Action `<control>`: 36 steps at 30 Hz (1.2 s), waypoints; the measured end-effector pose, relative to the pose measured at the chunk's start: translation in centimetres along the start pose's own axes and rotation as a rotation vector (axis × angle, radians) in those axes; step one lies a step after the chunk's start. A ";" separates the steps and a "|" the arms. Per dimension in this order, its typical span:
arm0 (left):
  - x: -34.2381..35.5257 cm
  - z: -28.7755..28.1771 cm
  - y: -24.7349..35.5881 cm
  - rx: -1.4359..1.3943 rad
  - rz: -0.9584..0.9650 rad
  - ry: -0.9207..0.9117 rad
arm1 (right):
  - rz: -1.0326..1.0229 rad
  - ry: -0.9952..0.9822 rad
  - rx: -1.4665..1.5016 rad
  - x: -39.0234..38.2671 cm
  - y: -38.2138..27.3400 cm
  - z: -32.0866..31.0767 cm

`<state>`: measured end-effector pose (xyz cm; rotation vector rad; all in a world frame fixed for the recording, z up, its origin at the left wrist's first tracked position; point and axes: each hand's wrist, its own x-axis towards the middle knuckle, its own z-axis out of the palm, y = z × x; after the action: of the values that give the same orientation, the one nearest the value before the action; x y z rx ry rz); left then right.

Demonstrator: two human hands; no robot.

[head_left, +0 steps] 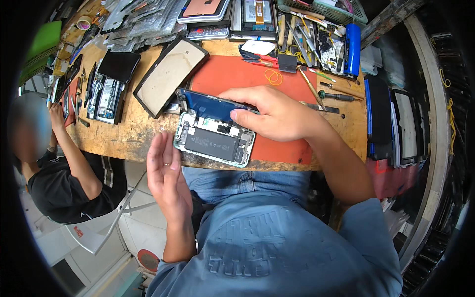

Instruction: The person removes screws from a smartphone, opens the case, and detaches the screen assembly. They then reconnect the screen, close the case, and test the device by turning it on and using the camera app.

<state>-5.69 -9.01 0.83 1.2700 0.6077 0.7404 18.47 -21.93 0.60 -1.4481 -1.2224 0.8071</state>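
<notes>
An opened smartphone lies at the front edge of the wooden bench, its pale green frame [247, 157] holding a black battery [212, 143] and bare inner boards. The phone's screen [200, 106] is lifted at the far side of the frame, its dark bluish inner face showing. My right hand [269, 113] grips the screen's upper right part, thumb on the inner face and fingers behind it. Just left of the frame, my left hand [168, 173] is held palm up with fingers stretched. A tiny shiny speck sits near its thumb, too small to name.
An orange-red mat [292, 151] lies under the phone. Behind it is a shallow black-rimmed tray [170, 74]. Tools, including a screwdriver [339, 96], lie at the right. Another opened phone [106, 101] stands left, near a co-worker's hand [57, 115].
</notes>
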 end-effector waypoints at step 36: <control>-3.6 -0.2 -4.8 1.406 0.940 -0.352 | 0.051 -0.111 -0.038 0.0 -1.2 -0.9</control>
<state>-7.38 -12.32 -3.87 3.0275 0.1214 0.7771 18.97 -22.23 2.02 -1.4870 -1.2953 0.9135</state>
